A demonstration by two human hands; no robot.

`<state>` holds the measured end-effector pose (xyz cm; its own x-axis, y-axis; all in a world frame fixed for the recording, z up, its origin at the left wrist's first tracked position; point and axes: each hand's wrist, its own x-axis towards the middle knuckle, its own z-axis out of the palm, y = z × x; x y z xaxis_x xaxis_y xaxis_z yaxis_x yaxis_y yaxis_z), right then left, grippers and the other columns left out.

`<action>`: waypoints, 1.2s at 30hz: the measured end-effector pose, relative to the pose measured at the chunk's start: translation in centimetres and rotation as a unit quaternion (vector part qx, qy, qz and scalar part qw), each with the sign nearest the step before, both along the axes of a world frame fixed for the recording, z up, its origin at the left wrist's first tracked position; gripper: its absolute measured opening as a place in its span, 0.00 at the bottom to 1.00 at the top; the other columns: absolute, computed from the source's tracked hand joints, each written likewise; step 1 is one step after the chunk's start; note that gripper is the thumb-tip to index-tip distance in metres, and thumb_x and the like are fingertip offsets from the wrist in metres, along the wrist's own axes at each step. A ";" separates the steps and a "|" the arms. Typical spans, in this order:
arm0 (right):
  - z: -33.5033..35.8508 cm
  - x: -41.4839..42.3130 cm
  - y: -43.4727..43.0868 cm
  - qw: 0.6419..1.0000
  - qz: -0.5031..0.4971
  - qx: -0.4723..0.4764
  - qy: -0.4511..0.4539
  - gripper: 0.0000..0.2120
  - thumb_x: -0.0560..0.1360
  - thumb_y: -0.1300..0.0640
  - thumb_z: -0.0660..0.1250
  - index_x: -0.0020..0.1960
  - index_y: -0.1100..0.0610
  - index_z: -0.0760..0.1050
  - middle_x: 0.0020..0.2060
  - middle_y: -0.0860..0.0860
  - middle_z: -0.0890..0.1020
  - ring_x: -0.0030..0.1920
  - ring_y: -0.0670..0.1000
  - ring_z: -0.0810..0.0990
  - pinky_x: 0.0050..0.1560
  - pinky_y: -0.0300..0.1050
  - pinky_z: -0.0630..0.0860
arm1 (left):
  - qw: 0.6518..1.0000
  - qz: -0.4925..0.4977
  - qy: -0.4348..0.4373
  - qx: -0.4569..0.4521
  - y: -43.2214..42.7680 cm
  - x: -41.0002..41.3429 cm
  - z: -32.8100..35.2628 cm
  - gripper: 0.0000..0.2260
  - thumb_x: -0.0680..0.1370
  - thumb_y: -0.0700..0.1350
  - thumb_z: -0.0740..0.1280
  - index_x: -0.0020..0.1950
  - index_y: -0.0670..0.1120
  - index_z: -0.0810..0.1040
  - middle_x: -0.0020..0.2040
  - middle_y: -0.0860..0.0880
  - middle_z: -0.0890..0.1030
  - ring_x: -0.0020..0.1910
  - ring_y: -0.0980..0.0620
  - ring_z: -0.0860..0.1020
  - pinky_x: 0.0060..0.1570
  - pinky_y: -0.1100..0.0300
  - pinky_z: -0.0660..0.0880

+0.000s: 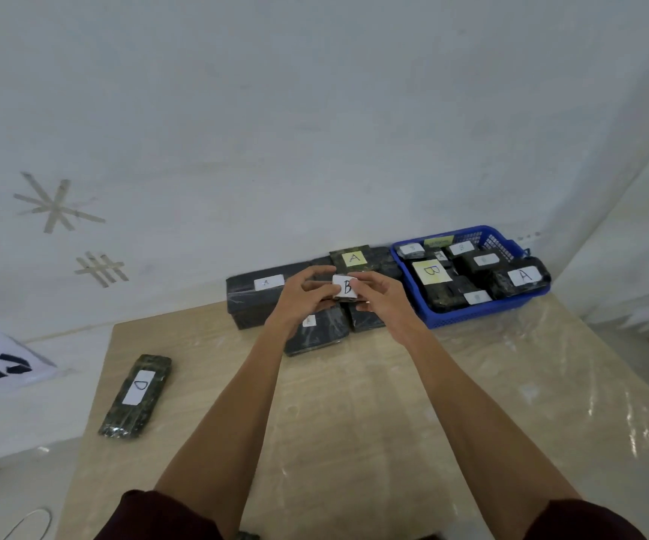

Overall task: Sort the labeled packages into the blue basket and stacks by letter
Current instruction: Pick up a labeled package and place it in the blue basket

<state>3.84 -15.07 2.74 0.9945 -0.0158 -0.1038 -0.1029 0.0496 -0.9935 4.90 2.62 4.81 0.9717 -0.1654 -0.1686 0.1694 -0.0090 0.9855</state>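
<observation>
Holding a small dark package marked B (346,287) between them, both hands meet in the air just left of the blue basket (470,314). The left hand (303,294) curls its fingers and thumb round the package's left side. The right hand (383,296) pinches its right edge, and the white label faces the camera.

The basket sits at the far right corner of the table (354,415), against the wall. It is crowded with wrapped packages, among them one with a yellow B label (431,271) near its left wall and one with a white A label (523,276) leaning over its right rim. Several smaller labels inside are too blurred to read.

Left of the basket, behind and under the hands, more dark packages are bunched together. A package with a yellow A label (354,258) lies on top at the back. A long package with a white A label (252,298) lies further left. A flat package (322,335) sits nearer the camera, its label partly hidden by the left wrist.

Far to the left of the basket, well apart from everything else, a slim package marked D (135,395) lies alone near the table's left edge. Tape marks (56,204) are stuck on the white wall further left still.
</observation>
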 end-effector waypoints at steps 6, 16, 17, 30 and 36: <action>-1.0 2.3 -6.6 0.999 0.002 -0.034 0.022 0.12 0.77 0.59 0.73 0.60 0.55 0.82 0.49 0.55 0.86 0.50 0.55 0.86 0.50 0.51 0.84 | 1.000 -0.003 0.001 0.013 -6.7 2.3 -1.3 0.13 0.77 0.37 0.73 0.61 0.43 0.81 0.54 0.42 0.85 0.54 0.48 0.84 0.54 0.57 0.82; -2.8 12.4 -21.7 0.984 -0.017 -0.170 0.054 0.12 0.77 0.59 0.73 0.60 0.60 0.80 0.49 0.57 0.85 0.47 0.55 0.85 0.45 0.50 0.82 | 0.993 0.052 0.072 0.079 -19.9 11.0 -5.7 0.08 0.80 0.43 0.70 0.59 0.44 0.80 0.51 0.45 0.83 0.54 0.46 0.83 0.55 0.54 0.82; -3.0 13.4 -23.4 0.979 -0.013 -0.193 0.057 0.13 0.77 0.59 0.73 0.61 0.59 0.80 0.49 0.57 0.86 0.46 0.56 0.84 0.47 0.52 0.82 | 0.988 0.066 0.085 0.109 -20.6 11.7 -6.5 0.08 0.80 0.43 0.71 0.59 0.43 0.80 0.52 0.44 0.83 0.53 0.46 0.82 0.55 0.53 0.82; -8.8 22.7 -30.8 0.885 0.107 -0.440 0.107 0.14 0.76 0.60 0.73 0.61 0.63 0.81 0.60 0.59 0.81 0.63 0.59 0.77 0.64 0.49 0.73 | 0.919 0.126 0.124 0.353 -25.0 16.3 -11.7 0.11 0.79 0.37 0.70 0.61 0.36 0.81 0.53 0.39 0.84 0.52 0.44 0.83 0.52 0.61 0.76; -10.8 24.7 -30.2 0.864 0.148 -0.462 0.137 0.18 0.77 0.58 0.73 0.64 0.65 0.79 0.62 0.61 0.80 0.68 0.61 0.73 0.66 0.52 0.72 | 0.928 0.147 0.175 0.295 -24.6 17.8 -12.0 0.06 0.74 0.33 0.75 0.41 0.42 0.80 0.47 0.38 0.85 0.40 0.44 0.85 0.45 0.51 0.84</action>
<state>28.53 -45.28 -8.09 0.9096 0.0324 -0.4143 -0.2130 -0.8197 -0.5317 22.66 -21.98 -7.16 0.8293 0.3196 -0.4584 0.5581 -0.4323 0.7082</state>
